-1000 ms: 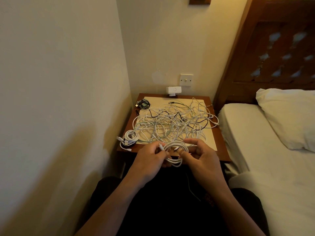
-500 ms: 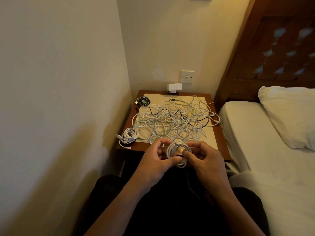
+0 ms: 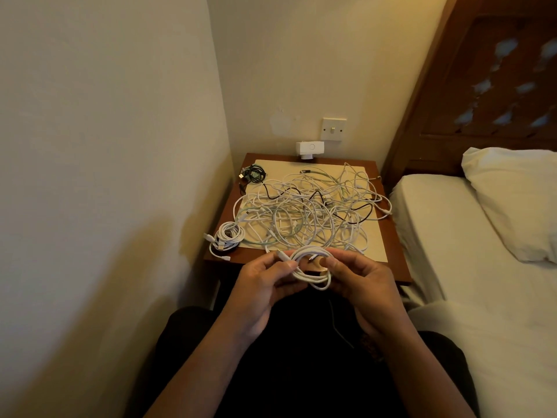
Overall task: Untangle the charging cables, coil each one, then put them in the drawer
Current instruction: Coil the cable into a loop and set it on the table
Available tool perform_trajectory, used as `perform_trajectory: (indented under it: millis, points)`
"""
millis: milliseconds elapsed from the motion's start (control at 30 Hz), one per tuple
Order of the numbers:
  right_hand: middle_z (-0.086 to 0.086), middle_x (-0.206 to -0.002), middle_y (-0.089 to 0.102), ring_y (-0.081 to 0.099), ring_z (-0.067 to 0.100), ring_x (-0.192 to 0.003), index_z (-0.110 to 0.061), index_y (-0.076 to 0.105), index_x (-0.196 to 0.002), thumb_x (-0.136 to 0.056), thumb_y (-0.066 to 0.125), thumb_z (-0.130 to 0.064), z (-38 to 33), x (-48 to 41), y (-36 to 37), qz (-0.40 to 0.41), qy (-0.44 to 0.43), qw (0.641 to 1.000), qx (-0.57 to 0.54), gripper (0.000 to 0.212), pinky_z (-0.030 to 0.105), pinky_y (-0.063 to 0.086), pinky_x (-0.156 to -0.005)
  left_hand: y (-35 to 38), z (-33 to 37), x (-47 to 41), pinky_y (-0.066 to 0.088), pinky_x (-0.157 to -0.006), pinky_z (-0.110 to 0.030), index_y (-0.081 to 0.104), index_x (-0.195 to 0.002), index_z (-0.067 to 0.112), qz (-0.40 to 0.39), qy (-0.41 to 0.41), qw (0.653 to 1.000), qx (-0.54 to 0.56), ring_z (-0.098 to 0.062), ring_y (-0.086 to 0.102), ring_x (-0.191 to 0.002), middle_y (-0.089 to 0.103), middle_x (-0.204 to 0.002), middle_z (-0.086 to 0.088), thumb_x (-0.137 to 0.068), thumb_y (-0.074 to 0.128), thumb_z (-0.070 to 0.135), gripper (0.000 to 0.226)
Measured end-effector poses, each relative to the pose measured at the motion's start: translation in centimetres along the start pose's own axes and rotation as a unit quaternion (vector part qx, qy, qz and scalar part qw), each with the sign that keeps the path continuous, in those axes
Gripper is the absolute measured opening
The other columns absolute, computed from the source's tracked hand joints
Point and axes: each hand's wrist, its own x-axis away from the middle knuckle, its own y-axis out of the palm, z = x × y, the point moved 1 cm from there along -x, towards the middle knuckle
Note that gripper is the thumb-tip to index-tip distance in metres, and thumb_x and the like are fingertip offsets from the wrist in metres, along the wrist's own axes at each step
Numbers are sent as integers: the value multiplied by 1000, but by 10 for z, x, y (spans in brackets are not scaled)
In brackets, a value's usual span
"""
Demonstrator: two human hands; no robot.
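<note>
I log: left hand [image 3: 265, 285] and right hand [image 3: 361, 285], both pinching a coiled white cable [image 3: 313, 267] over the nightstand's [image 3: 394, 263] front edge. Beyond: tangled cables [image 3: 307, 212] covering the top; wall [image 3: 105, 176] tight left, bed [image 3: 482, 282] tight right.

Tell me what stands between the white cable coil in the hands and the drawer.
That cannot be settled: no drawer is in view. The left hand and right hand hold the white cable coil just before the near edge of the nightstand, and the space below that edge is dark and hidden behind them.
</note>
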Motion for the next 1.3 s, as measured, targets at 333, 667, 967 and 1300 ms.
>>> perform_trajectory:
  millis: [333, 667, 967, 1300]
  points:
    - [17, -98, 79, 77, 29, -89, -2, 74, -107, -89, 73, -2, -8, -16, 11, 4, 7, 999, 32, 18, 38, 63, -80, -15, 6, -18, 61, -77, -28, 72, -114, 1, 34, 22, 999, -14, -21, 75, -91, 77, -104, -16, -92, 66, 2, 22]
    - [12, -101, 79, 76, 24, -89, -7, 74, -111, -85, 76, -9, -22, -63, 17, -7, 11, 999, 43, 26, 35, 61, -79, -21, 29, -65, 62, -70, -28, 71, -98, 0, 35, 12, 999, 28, -21, 73, -79, 75, -90, -14, -82, 71, -3, 16]
    - [-14, -99, 77, 71, 1, -93, -32, 75, -109, -95, 72, -20, -54, -141, -1, -21, -118, 928, 352, 19, 25, 57, -81, -59, 94, -191, 62, -81, -35, 76, -107, 10, 116, 156, 957, -218, -27, 76, -94, 79, -96, -10, -89, 76, 6, 18]
    - [-19, -105, 68, 64, -3, -99, -32, 73, -114, -98, 68, -21, -83, -238, -55, 73, -199, 842, 496, 19, 23, 53, -77, -78, 118, -418, 59, -91, -44, 78, -105, 12, 127, 156, 842, -501, -24, 72, -91, 76, -96, -8, -92, 76, 18, 15]
